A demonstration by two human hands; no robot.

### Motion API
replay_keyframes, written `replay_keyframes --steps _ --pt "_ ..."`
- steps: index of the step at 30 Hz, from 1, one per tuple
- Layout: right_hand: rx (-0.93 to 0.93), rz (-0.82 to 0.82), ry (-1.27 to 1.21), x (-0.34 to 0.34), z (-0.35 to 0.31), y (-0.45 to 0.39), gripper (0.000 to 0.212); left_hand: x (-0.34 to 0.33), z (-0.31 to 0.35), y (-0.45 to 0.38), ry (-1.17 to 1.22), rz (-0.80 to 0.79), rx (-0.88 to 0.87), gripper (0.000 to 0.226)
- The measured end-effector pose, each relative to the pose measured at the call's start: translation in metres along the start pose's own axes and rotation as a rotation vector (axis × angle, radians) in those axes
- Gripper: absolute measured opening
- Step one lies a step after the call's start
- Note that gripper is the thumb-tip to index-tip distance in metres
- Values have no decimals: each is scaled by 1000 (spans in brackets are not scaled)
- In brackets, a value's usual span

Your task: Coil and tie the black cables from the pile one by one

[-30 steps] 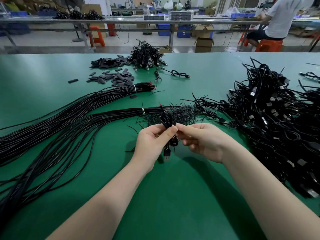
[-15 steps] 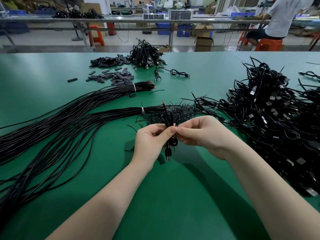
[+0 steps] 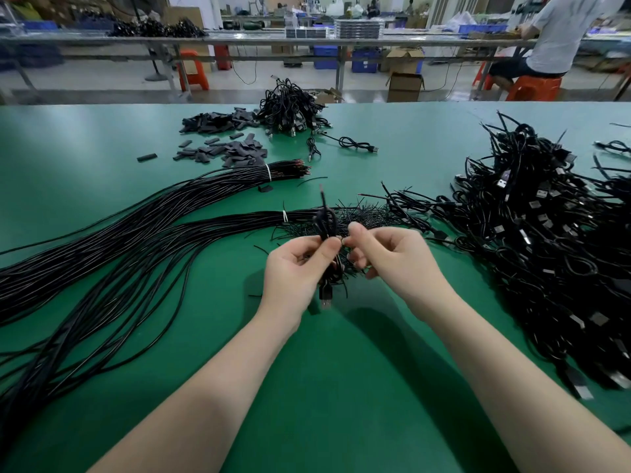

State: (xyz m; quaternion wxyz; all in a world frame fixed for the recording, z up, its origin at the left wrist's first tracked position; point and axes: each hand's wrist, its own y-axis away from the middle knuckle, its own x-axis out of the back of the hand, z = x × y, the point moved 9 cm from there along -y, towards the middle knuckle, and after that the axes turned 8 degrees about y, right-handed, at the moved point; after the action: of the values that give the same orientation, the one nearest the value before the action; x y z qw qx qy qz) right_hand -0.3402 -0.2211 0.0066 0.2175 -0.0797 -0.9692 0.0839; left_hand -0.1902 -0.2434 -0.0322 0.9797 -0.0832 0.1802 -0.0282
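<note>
Green table (image 3: 341, 387) spans the whole near view. Long straight black cables (image 3: 102, 254) fan across its left side in two bundles, each cinched by a white tie near the far end. Big tangled pile of black cables (image 3: 546, 254) with USB plugs fills the right side, running off the right edge. Smaller heap of coiled cables (image 3: 290, 107) sits at the far middle, one loose coiled cable (image 3: 355, 143) just right of it. Flat black sleeve pieces (image 3: 225, 148) are scattered left of that heap. Loose black twist ties (image 3: 362, 216) lie in a spiky patch right behind the hands.

Background: worker in a white shirt (image 3: 556, 32) seated on an orange stool at the far bench, cardboard box (image 3: 404, 87) on the floor.

Left hand (image 3: 293, 271) grips the coiled cable (image 3: 326, 227) upright at mid-height, thumb across the front, held above the table centre. USB plug (image 3: 326, 297) hangs below the hand, one cable end pokes up above the loops. Right hand (image 3: 386, 257) has fingers curled, thumb and forefinger pinching a thin tie at the coil's right side, touching the left thumb tip. The tie itself is too thin to make out clearly.
</note>
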Motion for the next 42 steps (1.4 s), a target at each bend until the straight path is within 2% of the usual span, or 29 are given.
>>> replay_keyframes --steps 2,7,13,16,18,20,22,25,27,28,29,30,32,34,36,39,42 --pt "-183 -102 -138 -8 17 3 25 0 1 2 -92 1 -57 11" --pt "-415 -282 -268 -21 30 13 29 -5 2 5 -110 -23 -64 17" --pt "-470 -378 -405 -28 31 15 27 -6 3 5 -132 -34 -62 21" --pt "-461 -418 -488 -31 30 16 13 -4 -1 3 -139 -37 -47 23" --pt "-360 -381 -474 -30 26 12 10 -5 0 3 -124 -49 -48 14" --pt "-136 -272 -386 -21 13 5 14 -6 2 2 -67 -34 -33 13" --pt "202 -109 -110 -7 -11 3 10 -8 -3 2 23 -31 72 19" --pt "681 137 391 -1 -46 20 5 -16 -22 10 235 -56 371 26" --pt "872 235 585 -6 -56 31 4 -18 -27 12 355 -34 444 26" --pt "884 242 608 -7 -56 31 5 -17 -25 11 368 -21 426 24" --pt "808 215 554 -7 -52 27 5 -14 -22 9 344 -5 370 23" --pt "632 166 409 -2 -44 18 5 -10 -18 6 296 13 289 21" --pt "137 42 -2 -1 -11 3 8 -3 -8 3 174 39 135 19" --pt "-214 -96 -205 -12 16 5 26 1 -7 3 86 46 70 20" --pt "-315 -215 -238 -21 23 10 32 1 -10 5 56 42 74 29" --pt "-383 -290 -370 -27 24 11 28 -1 -11 6 54 35 85 41" --pt "-432 -364 -469 -31 25 12 19 -6 -8 6 70 -12 68 21"
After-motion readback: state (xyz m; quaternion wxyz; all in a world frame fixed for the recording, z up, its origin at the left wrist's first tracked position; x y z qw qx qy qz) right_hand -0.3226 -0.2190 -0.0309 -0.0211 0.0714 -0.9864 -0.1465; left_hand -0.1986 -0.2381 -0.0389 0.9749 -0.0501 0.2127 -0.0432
